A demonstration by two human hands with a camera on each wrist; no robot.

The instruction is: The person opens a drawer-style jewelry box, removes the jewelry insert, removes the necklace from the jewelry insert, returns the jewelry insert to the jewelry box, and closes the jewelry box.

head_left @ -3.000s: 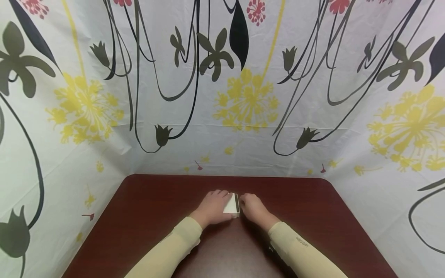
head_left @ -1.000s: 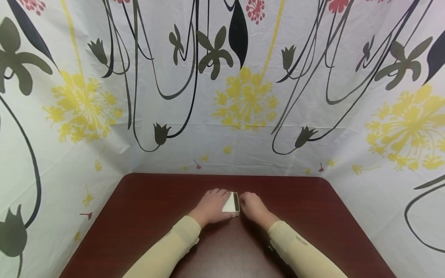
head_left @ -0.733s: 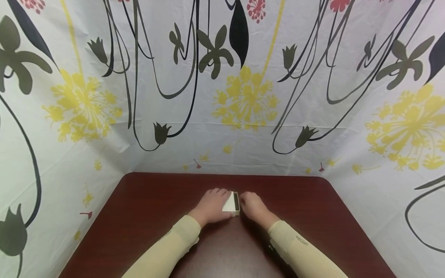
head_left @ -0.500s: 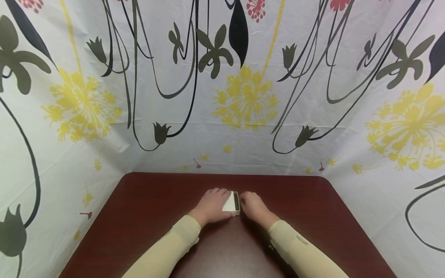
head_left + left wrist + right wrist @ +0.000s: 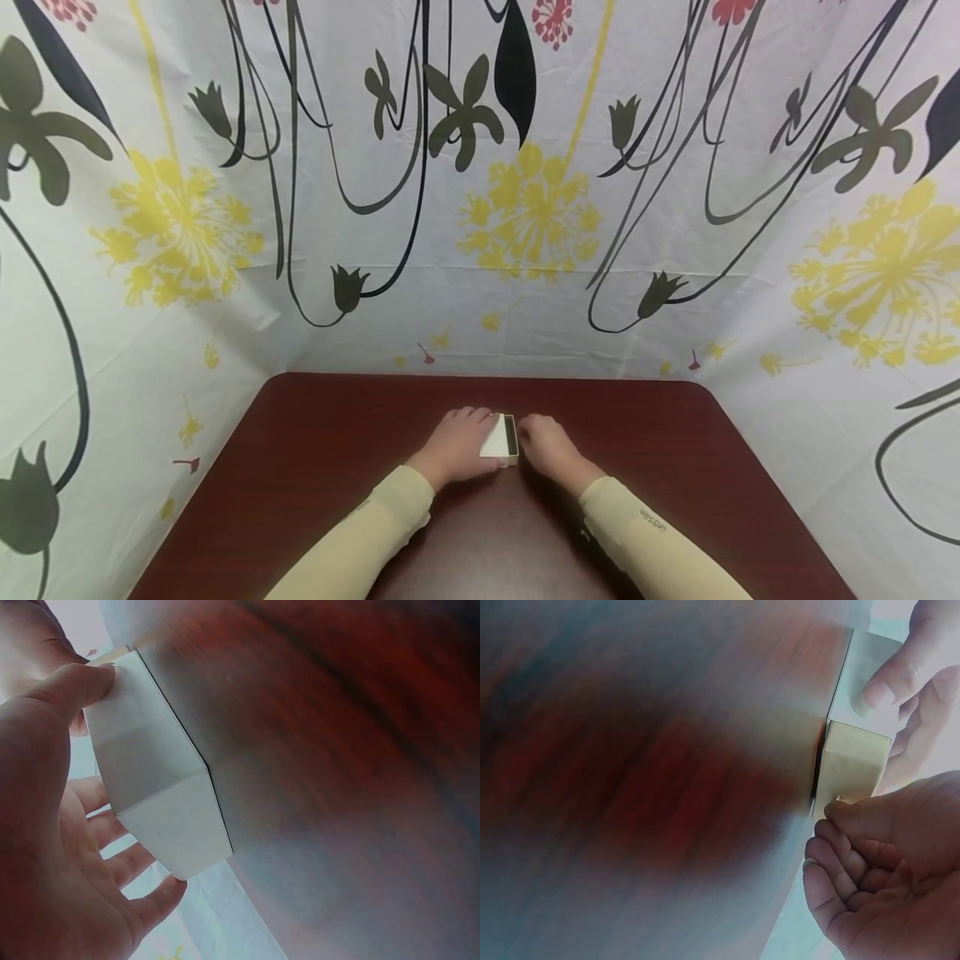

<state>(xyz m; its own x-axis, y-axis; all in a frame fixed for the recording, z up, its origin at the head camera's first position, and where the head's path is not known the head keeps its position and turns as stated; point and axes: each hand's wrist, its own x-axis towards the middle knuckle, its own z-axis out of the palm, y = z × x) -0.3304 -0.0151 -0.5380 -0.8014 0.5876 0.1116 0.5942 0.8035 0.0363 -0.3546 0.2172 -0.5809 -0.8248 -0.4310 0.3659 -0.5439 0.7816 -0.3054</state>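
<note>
A small white box [image 5: 493, 442] with a sliding drawer lies flat on the table. My left hand [image 5: 456, 447] grips its outer sleeve, thumb on the near side and fingers over the far side; in the left wrist view the thumb presses the white sleeve [image 5: 142, 727]. A cream drawer [image 5: 855, 757] juts a short way out of the sleeve's right end, and a dark strip of its inside shows from above. At that end, my right hand [image 5: 551, 452] pinches the drawer's front between thumb and forefinger, other fingers curled. What lies inside the drawer cannot be made out.
The dark red-brown table [image 5: 337, 433] has rounded far corners. A white curtain [image 5: 420, 350] printed with flowers and stems hangs behind it and along both sides. Light sleeves [image 5: 360, 533] cover both forearms.
Compared with three seconds ago, the drawer sticks out slightly farther to the right and its dark opening looks wider. Over the last second, hands and box have hardly moved.
</note>
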